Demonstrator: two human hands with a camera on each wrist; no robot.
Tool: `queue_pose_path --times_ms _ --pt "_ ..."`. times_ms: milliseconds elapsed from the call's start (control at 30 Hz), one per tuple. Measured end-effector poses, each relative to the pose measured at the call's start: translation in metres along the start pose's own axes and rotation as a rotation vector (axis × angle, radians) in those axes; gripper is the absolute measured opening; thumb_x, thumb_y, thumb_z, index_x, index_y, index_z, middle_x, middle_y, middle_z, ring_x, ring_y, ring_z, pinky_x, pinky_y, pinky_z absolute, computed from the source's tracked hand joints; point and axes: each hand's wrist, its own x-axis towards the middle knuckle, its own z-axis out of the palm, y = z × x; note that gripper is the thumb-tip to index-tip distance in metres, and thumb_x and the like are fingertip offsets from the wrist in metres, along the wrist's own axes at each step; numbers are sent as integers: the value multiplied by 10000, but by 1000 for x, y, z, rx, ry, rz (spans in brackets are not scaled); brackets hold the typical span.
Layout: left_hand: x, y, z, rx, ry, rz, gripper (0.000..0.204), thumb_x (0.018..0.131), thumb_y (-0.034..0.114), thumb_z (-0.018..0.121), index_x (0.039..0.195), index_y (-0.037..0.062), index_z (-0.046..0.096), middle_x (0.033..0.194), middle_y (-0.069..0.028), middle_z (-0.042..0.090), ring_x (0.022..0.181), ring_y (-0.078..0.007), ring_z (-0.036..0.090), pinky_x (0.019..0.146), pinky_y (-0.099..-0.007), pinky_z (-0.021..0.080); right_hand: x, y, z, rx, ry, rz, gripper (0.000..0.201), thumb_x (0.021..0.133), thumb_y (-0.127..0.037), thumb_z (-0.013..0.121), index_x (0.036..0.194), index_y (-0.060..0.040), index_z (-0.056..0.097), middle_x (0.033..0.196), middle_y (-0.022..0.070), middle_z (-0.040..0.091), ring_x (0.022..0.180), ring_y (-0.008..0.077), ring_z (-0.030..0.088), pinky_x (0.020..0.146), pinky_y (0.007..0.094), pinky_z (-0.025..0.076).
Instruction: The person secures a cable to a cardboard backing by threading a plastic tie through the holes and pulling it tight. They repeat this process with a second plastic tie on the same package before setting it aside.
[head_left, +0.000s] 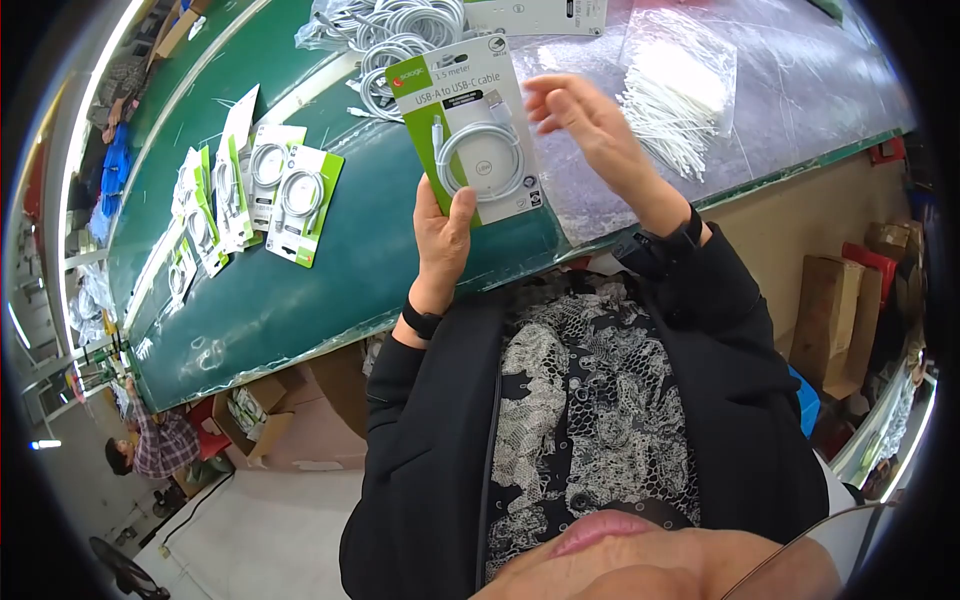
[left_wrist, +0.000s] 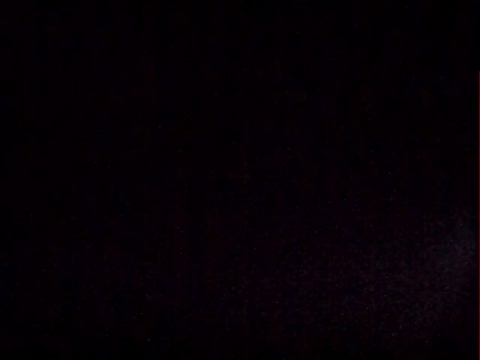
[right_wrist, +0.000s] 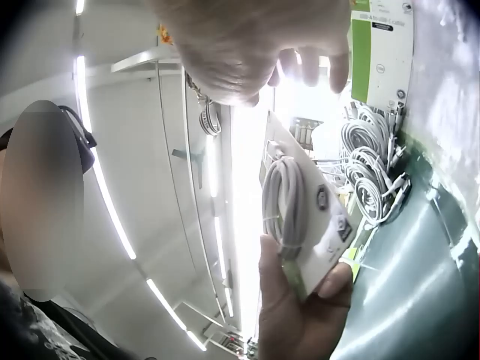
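My left hand grips the lower edge of a green and white cable card, thumb on its front. The card stands tilted up above the table, its print reading "USB-A to USB-C cable". A coiled white cable sits on its front, both plugs showing above the coil. To the right of the card, my right hand is raised with fingers loosely bent and nothing between them. In the right wrist view that hand hangs above the held card. The left wrist view is dark.
Several carded cables lie on the green table at left. Loose coiled cables are heaped at the back, beside a printed card. A plastic bag of thin white strips lies to the right. Another person is far left.
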Motion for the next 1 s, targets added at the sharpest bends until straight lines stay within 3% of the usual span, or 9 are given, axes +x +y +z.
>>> queue_pose_path --times_ms 167,267,300,400,567,700,833,967,1000 --pt "-4 -3 6 -220 -34 -138 439 964 233 526 1317 4 399 1157 -55 564 1019 -113 541 882 -256 445 -1 9 16 440 -229 324 475 965 -388 492 1274 -27 502 1244 110 503 1177 186 462 973 320 407" --pt "-7 -5 4 -259 -51 -222 439 962 221 524 1320 2 398 1181 -63 556 1042 -121 539 902 -265 439 11 8 15 -52 194 -241 458 911 -350 583 1254 -52 527 1250 96 506 1188 202 452 988 330 395" --pt "-6 -6 3 -260 -53 -225 439 962 221 524 1320 2 398 1181 -63 556 1042 -121 539 902 -265 439 12 1 11 -53 198 -238 458 911 -350 583 1254 -52 527 1250 96 506 1188 202 452 988 330 395" --pt "-7 -9 -1 -254 -86 -222 432 959 211 519 1315 -4 403 1177 -64 557 1042 -119 538 908 -264 436 11 -25 -7 -963 -139 -699 513 804 -309 690 1246 -92 544 1251 79 506 1185 235 449 1004 342 380" --pt "-6 -8 5 -284 -81 -230 438 955 204 516 1320 -10 401 1179 -70 559 1042 -122 543 904 -262 439 9 -18 -7 -857 -258 -619 524 741 -250 728 1219 -109 562 1218 71 512 1177 269 443 987 350 401" --pt "-2 -3 9 -365 -33 -249 387 960 213 506 1265 -13 432 1152 -66 559 978 -118 551 869 -257 449 6 -14 2 -790 -171 -618 434 774 -227 702 1166 -80 585 1176 77 516 1150 256 460 955 338 428" --pt "9 -15 -9 -5 -43 -249 334 950 213 544 1183 -11 461 1089 -52 556 917 -94 532 824 -259 453 6 -9 4 -620 -93 -544 271 804 -138 683 1055 -49 628 1111 72 538 1107 242 497 918 328 448" --pt "7 -6 -4 234 139 -93 322 885 158 642 1122 11 479 996 -48 553 863 -126 522 816 -298 435 4 25 4 -557 -68 -388 134 822 -63 657 952 -30 648 1053 57 564 1045 226 534 881 323 453" --pt "5 0 2 501 167 141 339 850 134 668 1110 17 487 979 -58 553 863 -158 528 821 -316 427 5 37 4 -530 -63 -339 112 816 -44 652 927 -30 648 1035 56 572 1025 227 539 872 325 451"
